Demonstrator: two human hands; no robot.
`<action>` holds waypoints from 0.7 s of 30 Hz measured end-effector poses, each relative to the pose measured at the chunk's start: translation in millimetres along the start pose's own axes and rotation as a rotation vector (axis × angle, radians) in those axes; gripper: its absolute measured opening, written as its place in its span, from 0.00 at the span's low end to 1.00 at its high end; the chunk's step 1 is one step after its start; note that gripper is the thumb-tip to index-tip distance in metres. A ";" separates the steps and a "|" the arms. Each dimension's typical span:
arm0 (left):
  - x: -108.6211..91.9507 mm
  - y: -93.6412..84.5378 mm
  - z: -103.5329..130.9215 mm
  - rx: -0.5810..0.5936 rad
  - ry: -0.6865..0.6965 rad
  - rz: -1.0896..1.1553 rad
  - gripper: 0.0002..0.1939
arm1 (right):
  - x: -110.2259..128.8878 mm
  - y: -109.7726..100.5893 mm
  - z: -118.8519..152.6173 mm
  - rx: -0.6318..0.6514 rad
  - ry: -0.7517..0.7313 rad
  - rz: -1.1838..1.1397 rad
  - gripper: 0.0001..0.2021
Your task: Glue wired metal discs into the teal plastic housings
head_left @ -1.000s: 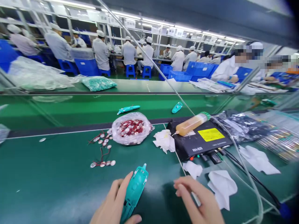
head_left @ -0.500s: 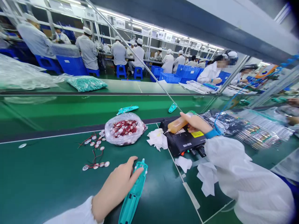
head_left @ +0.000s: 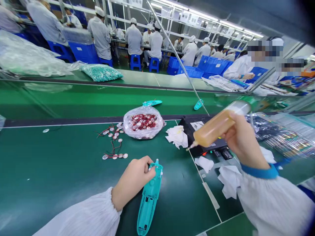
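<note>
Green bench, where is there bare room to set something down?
The bench is mostly bare at left, bordered by loose wired discs and the left sleeve. Another patch lies between the teal shell and white tape strip. Crowded: around the black box, with crumpled tissues and the bottle in the right hand.

Bright o/head tubes (head_left: pixel 241 28); bottle (head_left: pixel 213 130) a bit blurry, prob. motion.

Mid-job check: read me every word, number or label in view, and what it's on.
Nothing reads with certainty.
Black box, front marking: too blurred.
White label on its top: too small.
Sheets on the far rack: too small.
Blue crate, far left, label: too small.
Bottle and teal casing: no text made out.
</note>
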State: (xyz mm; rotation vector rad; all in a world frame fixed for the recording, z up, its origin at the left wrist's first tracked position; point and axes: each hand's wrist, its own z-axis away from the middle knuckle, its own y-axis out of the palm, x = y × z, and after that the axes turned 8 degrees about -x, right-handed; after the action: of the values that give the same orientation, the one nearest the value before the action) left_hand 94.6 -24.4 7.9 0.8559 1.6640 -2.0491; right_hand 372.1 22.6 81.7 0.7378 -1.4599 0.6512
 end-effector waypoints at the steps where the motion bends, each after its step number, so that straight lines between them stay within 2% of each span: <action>1: 1.2 1.3 0.0 -0.013 -0.013 0.000 0.06 | 0.6 0.6 14.9 0.011 -0.033 -0.037 0.12; 5: 3.6 2.4 0.1 -0.076 -0.054 -0.043 0.06 | -9.6 13.0 62.9 0.007 -0.133 -0.125 0.15; 8: 3.0 -0.4 1.2 -0.117 -0.079 -0.088 0.08 | -23.2 28.4 80.7 0.019 -0.168 -0.148 0.15; 14: 3.1 -4.1 1.7 -0.119 -0.075 -0.090 0.11 | -48.3 44.8 93.0 0.150 -0.279 -0.095 0.13; 21: 5.2 -6.0 0.7 -0.119 -0.073 -0.074 0.11 | -67.4 40.3 95.8 0.147 -0.293 -0.033 0.16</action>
State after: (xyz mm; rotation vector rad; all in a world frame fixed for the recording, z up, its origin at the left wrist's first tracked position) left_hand 86.9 -23.2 9.1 0.6819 1.7812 -1.9809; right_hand 279.2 -23.1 13.8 1.0025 -1.6749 0.6496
